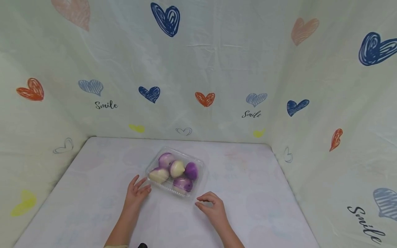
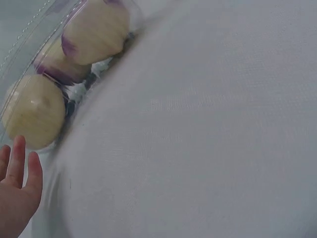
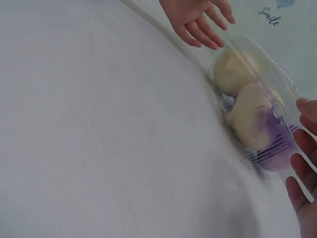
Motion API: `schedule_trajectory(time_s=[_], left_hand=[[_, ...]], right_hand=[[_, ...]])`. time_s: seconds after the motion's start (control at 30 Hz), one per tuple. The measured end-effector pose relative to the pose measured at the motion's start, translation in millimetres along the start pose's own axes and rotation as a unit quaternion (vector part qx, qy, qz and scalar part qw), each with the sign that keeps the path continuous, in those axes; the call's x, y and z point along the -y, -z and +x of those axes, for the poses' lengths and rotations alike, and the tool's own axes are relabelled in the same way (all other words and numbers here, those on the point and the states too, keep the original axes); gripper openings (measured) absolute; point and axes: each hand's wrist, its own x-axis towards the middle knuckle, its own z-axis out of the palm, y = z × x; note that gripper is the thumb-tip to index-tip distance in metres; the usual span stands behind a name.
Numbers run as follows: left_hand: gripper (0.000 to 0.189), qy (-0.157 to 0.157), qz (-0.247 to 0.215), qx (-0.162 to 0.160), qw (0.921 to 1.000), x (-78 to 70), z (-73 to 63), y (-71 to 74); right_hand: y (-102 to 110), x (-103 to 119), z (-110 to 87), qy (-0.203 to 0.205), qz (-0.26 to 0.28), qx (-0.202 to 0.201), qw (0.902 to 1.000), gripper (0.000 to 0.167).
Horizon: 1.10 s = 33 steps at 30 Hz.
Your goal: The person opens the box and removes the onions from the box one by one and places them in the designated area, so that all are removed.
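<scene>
A clear plastic clamshell box (image 1: pixel 198 187) sits at an angle on the table, its see-through lid over the contents. Inside lie several purple-and-white onions (image 1: pixel 177 168), one of them deep purple. At the box's near left corner is my left hand (image 1: pixel 136 194), fingers spread and tips right at the wall. My right hand (image 1: pixel 214 206) is beside the near right corner, thumb and fingers bent toward each other with a gap between them. In the right wrist view the right fingers (image 3: pixel 304 168) show close to the box's ribbed side, nothing gripped.
The white table (image 1: pixel 248 199) carries a faint pattern. Behind it and on both sides hangs a pale cloth (image 1: pixel 217 69) printed with hearts and the word Smile. A small black object (image 1: pixel 142 245) shows at the bottom edge, between the forearms.
</scene>
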Motion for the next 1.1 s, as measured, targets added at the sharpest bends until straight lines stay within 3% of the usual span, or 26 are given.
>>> schedule_trajectory(time_s=[0.23,0.47,0.6,0.73,0.87,1.1], left_hand=[[0.084,0.015,0.008,0.011,0.9998,8.6,-5.8,-2.4],[0.082,0.014,0.007,0.012,0.9998,20.2,-23.1,-13.0],[0.078,0.016,-0.002,0.036,0.9992,26.5,-32.3,-20.7],[0.075,0.024,-0.008,0.054,0.9982,30.1,-38.3,-29.2],[0.071,0.033,-0.006,0.069,0.9971,31.7,-43.4,-37.5],[0.066,0.074,0.010,0.106,0.9916,35.3,-52.7,-49.6]], right_hand=[[-1,1,2.4,0.016,-0.012,0.012,0.9997,0.016],[-2,4,3.5,0.003,-0.018,0.022,0.9996,0.018],[-2,7,3.6,0.006,-0.039,0.026,0.9989,0.017],[-4,6,4.3,0.039,-0.056,0.028,0.9972,0.017],[-8,-9,7.8,0.066,-0.065,0.025,0.9954,0.018],[-12,-37,14.0,0.066,-0.077,0.029,0.9944,0.018]])
